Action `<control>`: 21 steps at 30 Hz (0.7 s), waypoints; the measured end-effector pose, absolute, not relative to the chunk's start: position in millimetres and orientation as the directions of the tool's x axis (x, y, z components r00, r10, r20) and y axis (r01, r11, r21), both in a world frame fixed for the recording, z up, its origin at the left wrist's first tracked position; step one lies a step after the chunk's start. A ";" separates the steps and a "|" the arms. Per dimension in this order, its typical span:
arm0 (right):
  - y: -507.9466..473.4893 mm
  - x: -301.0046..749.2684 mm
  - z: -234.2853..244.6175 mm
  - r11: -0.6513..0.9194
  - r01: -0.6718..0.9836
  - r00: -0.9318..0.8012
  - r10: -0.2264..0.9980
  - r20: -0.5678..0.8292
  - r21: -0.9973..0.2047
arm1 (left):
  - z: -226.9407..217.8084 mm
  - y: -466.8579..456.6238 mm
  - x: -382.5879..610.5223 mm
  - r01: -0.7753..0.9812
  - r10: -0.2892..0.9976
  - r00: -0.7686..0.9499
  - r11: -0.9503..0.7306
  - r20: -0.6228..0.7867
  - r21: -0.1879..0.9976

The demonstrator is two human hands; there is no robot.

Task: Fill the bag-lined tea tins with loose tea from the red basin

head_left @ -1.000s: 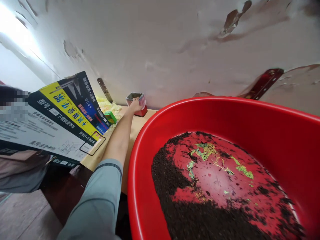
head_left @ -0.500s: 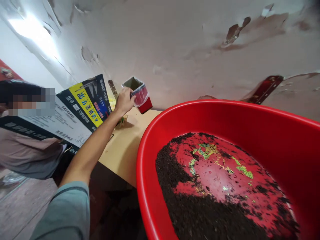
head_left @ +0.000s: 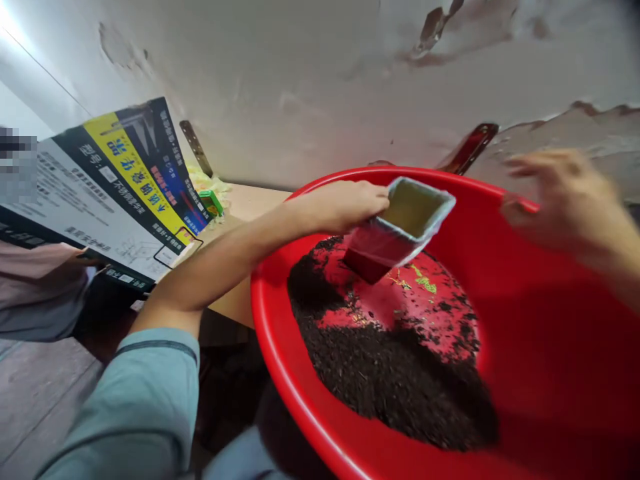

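Note:
My left hand (head_left: 345, 203) grips the rim of a small red square pot (head_left: 395, 230) with a clear plastic liner folded over its top. The pot hangs tilted above the inside of a big red basin (head_left: 550, 347). Dark loose soil (head_left: 395, 380) lies in the basin's bottom, leaving a bare red patch with a gold print. My right hand (head_left: 555, 200) hovers over the basin's far right rim. It is smeared by motion, its fingers seeming spread, and nothing shows in it.
A wooden table (head_left: 245, 207) stands against a peeling white wall (head_left: 310, 80). A printed cardboard box (head_left: 110, 193) held by another person (head_left: 35, 293) is at the left. A small green box (head_left: 211, 203) and yellowish scraps lie on the table's back edge.
My left hand lifted the red pot off the table by the wall and carried it right, over the basin. My right hand came into view at the right.

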State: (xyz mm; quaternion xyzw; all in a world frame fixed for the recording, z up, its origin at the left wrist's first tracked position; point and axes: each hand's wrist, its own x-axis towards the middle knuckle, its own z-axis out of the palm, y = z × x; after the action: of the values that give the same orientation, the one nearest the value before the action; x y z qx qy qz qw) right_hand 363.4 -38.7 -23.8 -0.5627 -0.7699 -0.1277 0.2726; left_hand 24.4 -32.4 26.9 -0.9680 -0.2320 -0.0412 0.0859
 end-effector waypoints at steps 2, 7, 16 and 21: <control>-45.1 344.7 -40.3 0.350 0.909 -0.237 0.881 0.410 -0.226 | 2.0 -13.7 42.2 0.412 0.408 0.911 -0.900 0.055 -0.144; -62.4 311.7 -84.3 0.057 0.794 -0.080 0.997 -0.011 -0.605 | -49.3 25.6 50.6 0.465 0.461 0.885 -0.882 0.066 -0.073; -119.4 256.4 -135.6 0.788 0.570 -0.600 0.593 0.536 -0.234 | -73.8 58.1 29.5 0.459 0.534 0.831 -0.816 0.154 0.352; -129.4 189.2 -223.7 0.582 0.556 -0.653 0.747 0.120 -0.593 | -65.7 62.5 15.2 0.554 0.704 0.645 -0.699 0.298 0.452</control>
State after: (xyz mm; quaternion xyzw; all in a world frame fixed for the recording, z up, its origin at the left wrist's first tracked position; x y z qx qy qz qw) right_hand 189.2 -129.4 -223.7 -0.3744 -0.8705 0.2624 0.1820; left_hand 15.2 62.5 -65.7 -0.8922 -0.3523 -0.2312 -0.1622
